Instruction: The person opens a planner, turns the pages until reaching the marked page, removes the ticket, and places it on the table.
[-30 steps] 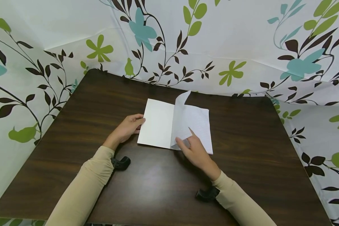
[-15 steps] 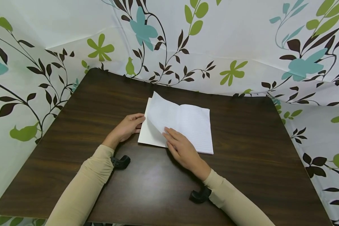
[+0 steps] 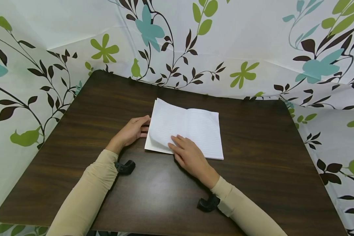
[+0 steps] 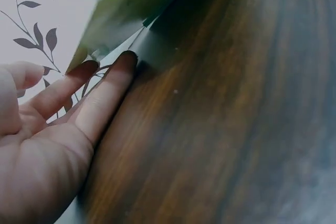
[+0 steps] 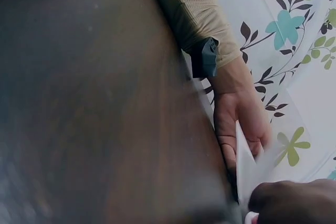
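Note:
An open notebook (image 3: 203, 131) with lined white pages lies on the dark wood-grain table. My left hand (image 3: 132, 131) is at its left edge, fingers fairly straight, several of them reaching toward the cover's edge. In the left wrist view, the notebook's green cover (image 4: 121, 19) rises at a slant just beyond those fingertips; whether they touch it is unclear. My right hand (image 3: 191, 157) lies over the lower middle of the notebook, fingers extended on the left page (image 3: 168, 121). That page curls up slightly at its lower left corner, with the pale inside cover (image 3: 154, 146) showing beneath.
Dark brown table (image 3: 268, 157) surface surrounds the notebook. A white curtain (image 3: 224, 32) with leaf, flower and bird prints hangs behind and beside the table. Black wrist devices (image 3: 125, 167) sit at both sleeve cuffs.
The raised page has turned over from right to left and now lies almost flat. My right hand has moved left with it. My left thumb has lifted away from the inside cover.

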The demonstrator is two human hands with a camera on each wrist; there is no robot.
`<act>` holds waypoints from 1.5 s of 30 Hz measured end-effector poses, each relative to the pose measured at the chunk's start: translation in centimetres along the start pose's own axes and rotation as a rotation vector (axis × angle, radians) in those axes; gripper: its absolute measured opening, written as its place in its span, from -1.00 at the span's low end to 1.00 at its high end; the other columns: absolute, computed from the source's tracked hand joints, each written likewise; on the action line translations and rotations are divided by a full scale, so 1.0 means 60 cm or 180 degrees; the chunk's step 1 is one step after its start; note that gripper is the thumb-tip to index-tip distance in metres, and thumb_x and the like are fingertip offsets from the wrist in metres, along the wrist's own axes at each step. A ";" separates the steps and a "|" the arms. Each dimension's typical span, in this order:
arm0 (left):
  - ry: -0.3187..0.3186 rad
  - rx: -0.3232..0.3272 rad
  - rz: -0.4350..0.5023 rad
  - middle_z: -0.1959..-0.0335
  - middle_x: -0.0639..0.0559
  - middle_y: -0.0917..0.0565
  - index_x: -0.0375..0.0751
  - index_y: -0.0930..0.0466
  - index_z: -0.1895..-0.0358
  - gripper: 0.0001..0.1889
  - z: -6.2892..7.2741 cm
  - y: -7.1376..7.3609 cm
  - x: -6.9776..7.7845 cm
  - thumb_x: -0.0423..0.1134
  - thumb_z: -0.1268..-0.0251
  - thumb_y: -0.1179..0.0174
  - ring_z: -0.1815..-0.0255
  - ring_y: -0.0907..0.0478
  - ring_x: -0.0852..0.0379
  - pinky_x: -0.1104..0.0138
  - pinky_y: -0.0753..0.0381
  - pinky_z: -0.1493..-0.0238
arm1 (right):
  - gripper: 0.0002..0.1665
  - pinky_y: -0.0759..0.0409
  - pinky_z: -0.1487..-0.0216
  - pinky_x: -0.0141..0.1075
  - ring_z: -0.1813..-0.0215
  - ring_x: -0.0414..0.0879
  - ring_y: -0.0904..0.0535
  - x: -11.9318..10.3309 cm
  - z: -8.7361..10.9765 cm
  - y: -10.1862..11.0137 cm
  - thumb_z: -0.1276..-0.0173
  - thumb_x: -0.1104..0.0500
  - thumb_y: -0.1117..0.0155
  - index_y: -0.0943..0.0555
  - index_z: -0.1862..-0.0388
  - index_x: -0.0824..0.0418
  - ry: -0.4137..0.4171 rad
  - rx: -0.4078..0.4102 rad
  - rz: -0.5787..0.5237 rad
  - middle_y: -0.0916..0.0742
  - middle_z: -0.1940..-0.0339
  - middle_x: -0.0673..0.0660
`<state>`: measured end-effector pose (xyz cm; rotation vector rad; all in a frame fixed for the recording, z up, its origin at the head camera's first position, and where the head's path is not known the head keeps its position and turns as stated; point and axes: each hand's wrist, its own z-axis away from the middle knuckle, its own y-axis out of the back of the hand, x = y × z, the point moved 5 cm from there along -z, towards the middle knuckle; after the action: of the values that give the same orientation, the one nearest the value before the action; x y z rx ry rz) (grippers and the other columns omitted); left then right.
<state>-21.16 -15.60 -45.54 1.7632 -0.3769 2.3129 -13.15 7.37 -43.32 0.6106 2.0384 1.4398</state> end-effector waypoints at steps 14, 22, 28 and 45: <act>-0.0049 0.0405 -0.0565 -0.24 -0.30 -0.57 -0.41 -0.50 -0.38 -0.54 -0.002 0.001 0.007 -0.14 -0.67 -0.05 0.03 -0.61 0.20 0.38 -0.74 0.09 | -0.57 -0.44 -0.52 0.11 -0.54 0.12 -0.47 -0.001 -0.003 0.004 -0.54 0.10 -0.32 -0.67 -0.34 0.07 0.0036 -0.0049 0.0029 -0.60 -0.49 0.16; -0.0079 0.0565 -0.0677 -0.27 -0.31 -0.52 -0.41 -0.50 -0.38 -0.53 0.000 0.003 0.012 -0.13 -0.67 -0.05 0.05 -0.57 0.19 0.44 -0.72 0.15 | -0.60 -0.60 -0.39 -0.06 -0.41 0.04 -0.60 0.028 -0.009 0.025 -0.55 0.14 -0.30 -0.66 -0.30 0.21 -0.0108 0.0372 -0.0683 -0.68 -0.35 0.16; -0.0056 0.0514 -0.0761 -0.33 -0.32 -0.51 -0.38 -0.50 -0.40 -0.53 -0.003 0.000 0.009 -0.11 -0.67 -0.05 -0.12 -0.58 0.04 0.33 -0.74 -0.03 | -0.70 -0.63 -0.30 -0.02 -0.27 0.05 -0.65 0.086 -0.002 0.044 -0.59 0.21 -0.22 -0.70 -0.19 0.23 -0.0617 0.0492 -0.1024 -0.73 -0.18 0.16; 0.0040 0.0454 -0.0804 -0.44 -0.34 -0.45 -0.38 -0.44 -0.45 -0.49 0.003 -0.002 -0.004 -0.10 -0.68 -0.03 -0.37 -0.50 -0.18 0.11 -0.69 -0.26 | -0.22 -0.39 -0.02 -0.01 0.06 0.09 -0.40 0.270 0.068 0.075 -0.59 -0.11 -0.23 -0.31 -0.64 0.18 -0.1948 -0.0677 -0.0450 -0.55 -0.02 0.26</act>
<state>-20.91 -15.52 -45.71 1.7432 0.0149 2.2163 -22.14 22.19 -43.11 0.6960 1.4034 1.1794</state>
